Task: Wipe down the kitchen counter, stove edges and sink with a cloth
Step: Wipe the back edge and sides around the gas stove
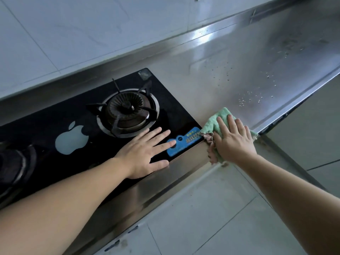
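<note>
**Cloth at stove's right front corner, crumbs lay beyond the fingertips**

The right hand [234, 139] pressed flat on the crumpled green cloth with a pinkish edge [214, 124], fingers [230, 121] spread and extended, not gripping. The cloth sat on the stainless steel worktop [230, 70], touching the right front corner of the black glass gas stove [82, 126]. The left hand [145, 150] rested open on the stove glass, fingers apart, holding nothing. Scattered pale crumbs and droplets [255, 96] lay ahead and right of the cloth, along the way the right fingers pointed; the right hand was clearly nearer. Likely next stroke: forward-right across that patch. No sink in view.
</note>
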